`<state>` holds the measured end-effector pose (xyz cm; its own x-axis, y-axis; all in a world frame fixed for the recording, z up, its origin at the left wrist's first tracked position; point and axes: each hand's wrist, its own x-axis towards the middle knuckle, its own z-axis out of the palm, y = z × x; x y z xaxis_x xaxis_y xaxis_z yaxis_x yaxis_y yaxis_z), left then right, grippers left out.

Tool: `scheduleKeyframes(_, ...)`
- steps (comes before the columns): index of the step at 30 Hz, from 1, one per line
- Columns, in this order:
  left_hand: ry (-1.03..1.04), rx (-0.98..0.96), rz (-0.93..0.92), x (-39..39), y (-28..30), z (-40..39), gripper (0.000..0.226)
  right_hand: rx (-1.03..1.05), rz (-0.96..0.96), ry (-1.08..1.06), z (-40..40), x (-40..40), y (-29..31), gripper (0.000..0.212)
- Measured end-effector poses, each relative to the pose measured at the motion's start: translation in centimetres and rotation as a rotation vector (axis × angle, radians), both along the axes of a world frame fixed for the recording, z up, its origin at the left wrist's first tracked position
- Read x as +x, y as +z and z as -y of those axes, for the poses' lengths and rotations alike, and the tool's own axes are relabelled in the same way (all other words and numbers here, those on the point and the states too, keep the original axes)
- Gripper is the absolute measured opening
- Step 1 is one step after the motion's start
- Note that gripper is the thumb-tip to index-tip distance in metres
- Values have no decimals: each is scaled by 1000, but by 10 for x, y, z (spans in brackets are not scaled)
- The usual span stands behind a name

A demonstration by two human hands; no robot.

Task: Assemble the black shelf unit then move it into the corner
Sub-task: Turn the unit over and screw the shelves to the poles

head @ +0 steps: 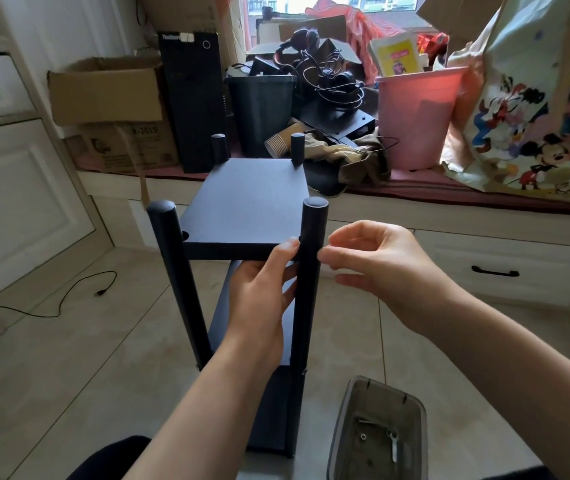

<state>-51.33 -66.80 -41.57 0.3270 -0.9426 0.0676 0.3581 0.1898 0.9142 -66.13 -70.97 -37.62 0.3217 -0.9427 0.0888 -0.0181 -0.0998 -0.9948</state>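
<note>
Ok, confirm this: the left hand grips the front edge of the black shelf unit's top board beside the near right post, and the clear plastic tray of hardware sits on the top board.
Not quite. The head view shows the clear plastic tray of hardware on the tiled floor, not on the top board. The rest holds: the left hand grips the board's front edge beside the near right post.

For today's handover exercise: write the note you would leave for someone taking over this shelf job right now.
Left hand: grips the top board's front edge beside the near right post.
Right hand: fingers loosely curled at that post, not clearly holding anything.
Shelf: upright on the floor, four posts in, boards fitted.
Tray: on the floor to the right, small hardware and a wrench inside.
Left: check or fasten this corner, then move the shelf into the corner.
</note>
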Motion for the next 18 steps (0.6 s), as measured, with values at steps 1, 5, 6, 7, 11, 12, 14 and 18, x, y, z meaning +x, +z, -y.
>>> scheduleKeyframes(1, 0, 0, 6, 1, 0, 0, 20, 25, -3, 13, 3, 0, 0, 23)
scheduleKeyframes(5, -14, -11, 41, 5, 1, 1, 28, -27, -29, 77, 10, 1, 1, 43)
scheduleKeyframes(6, -29, -15, 54, 6, 1, 1, 29, -49, -26, 122, 11, 0, 2, 49)
scheduleKeyframes(7, -45, -17, 65, 7, 1, 1, 30, -60, -24, 175, 12, -1, 2, 54)
scheduleKeyframes(11, -101, -25, 102, 12, 1, 0, 36, -52, -37, 309, 16, 0, 3, 48)
scheduleKeyframes(12, -105, -26, 109, 12, 1, 0, 37, -49, -44, 319, 17, 0, 3, 46)
scheduleKeyframes(14, -123, -27, 114, 14, 0, 0, 37, -68, -70, 324, 17, -1, 4, 43)
scheduleKeyframes(18, -190, -30, 110, 17, 1, 0, 43, -144, -124, 320, 14, -5, 8, 39)
